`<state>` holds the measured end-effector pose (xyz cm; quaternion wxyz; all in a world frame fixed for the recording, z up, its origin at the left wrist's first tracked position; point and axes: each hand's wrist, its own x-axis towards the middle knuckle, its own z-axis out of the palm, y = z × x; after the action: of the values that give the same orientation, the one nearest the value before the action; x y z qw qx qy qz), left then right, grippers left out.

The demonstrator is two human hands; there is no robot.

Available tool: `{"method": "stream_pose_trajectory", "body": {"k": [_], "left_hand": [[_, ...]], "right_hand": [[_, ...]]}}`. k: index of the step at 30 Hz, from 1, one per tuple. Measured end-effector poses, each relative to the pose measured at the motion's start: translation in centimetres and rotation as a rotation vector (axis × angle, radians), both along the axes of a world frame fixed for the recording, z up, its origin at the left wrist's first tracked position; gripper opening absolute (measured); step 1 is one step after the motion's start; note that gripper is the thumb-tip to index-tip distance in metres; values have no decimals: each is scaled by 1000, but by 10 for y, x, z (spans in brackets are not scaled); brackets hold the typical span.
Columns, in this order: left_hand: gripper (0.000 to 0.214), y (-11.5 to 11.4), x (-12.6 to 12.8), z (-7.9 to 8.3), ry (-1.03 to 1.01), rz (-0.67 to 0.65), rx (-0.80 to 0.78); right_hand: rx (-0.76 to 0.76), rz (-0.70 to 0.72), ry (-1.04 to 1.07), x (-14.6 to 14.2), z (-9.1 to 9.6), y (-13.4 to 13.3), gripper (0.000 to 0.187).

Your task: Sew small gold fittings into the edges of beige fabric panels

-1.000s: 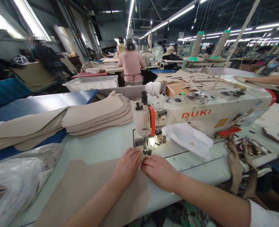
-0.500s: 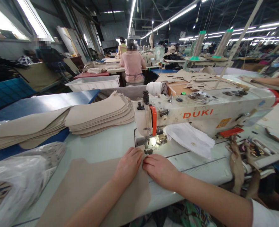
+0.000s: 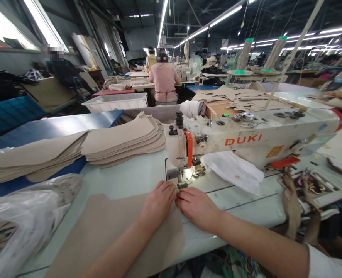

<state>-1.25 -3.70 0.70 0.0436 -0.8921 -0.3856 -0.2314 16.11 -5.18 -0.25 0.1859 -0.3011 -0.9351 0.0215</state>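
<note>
A beige fabric panel (image 3: 110, 224) lies on the pale table, its upper right edge close to the needle area of a white sewing machine (image 3: 217, 133) marked DUKI. My left hand (image 3: 159, 199) rests on the panel with fingers bent together at that edge. Facing it from the right, my right hand (image 3: 198, 208) has its fingers pressed together on the same edge. The fingertips of both hands nearly meet just below the lit presser foot (image 3: 185, 173). Exactly what is pinched between them is hidden.
Stacked beige panels (image 3: 121, 141) lie behind to the left, above a clear plastic bag (image 3: 23, 220). White cloth (image 3: 233, 168) hangs against the machine. A tray of small parts (image 3: 318, 185) sits at right, beside beige straps (image 3: 291, 208). A person in pink (image 3: 164, 79) sits farther back.
Both hands and the panel hold nearly the same place; the whole view has shifted very slightly. At the far right, another person's arm has drawn back a little.
</note>
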Motion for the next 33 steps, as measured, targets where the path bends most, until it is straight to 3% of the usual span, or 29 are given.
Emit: {"method": "stream_pose_trajectory", "body": {"k": [10, 27, 33], "left_hand": [[22, 0, 0, 2, 56, 8, -18], [22, -7, -4, 7, -117, 34, -138], [21, 0, 4, 5, -96, 36, -136]], "right_hand": [[-5, -5, 9, 1, 2, 1, 13], [86, -21, -83, -2, 9, 11, 7], [58, -36, -116, 5, 11, 18, 8]]}}
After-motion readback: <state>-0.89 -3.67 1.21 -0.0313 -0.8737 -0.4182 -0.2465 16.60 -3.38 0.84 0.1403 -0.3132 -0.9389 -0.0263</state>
